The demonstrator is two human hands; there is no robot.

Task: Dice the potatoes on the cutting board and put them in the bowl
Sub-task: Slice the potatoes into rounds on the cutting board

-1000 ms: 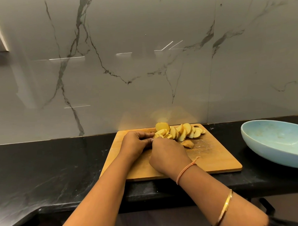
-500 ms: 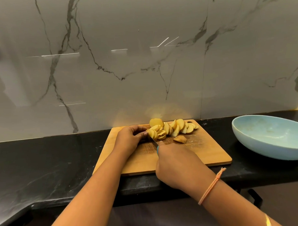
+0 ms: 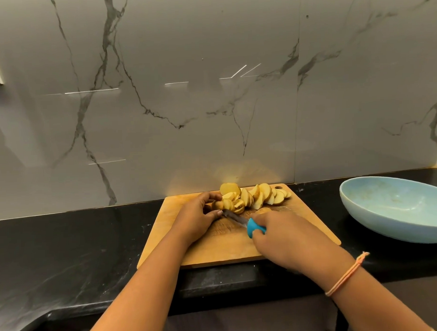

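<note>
Slicing on the cutting board (image 3: 228, 251).
Right hand (image 3: 284, 239) is gripping the knife (image 3: 239, 219); left hand (image 3: 197, 220) is pinching a potato piece (image 3: 217, 205) beside the slices (image 3: 259, 197).

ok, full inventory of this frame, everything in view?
cutting board: one, tan wood, on the counter, centre
potato slices: a pile, pale yellow, far side of the board
knife: one, blue handle, blade pointing toward the slices
bowl: one, light blue, on the counter right of the board
counter: one, black
wall: grey veined marble, behind the counter
thread bracelet: one, orange, right wrist
left hand: holds the nearest slices
right hand: grips the knife handle
</note>
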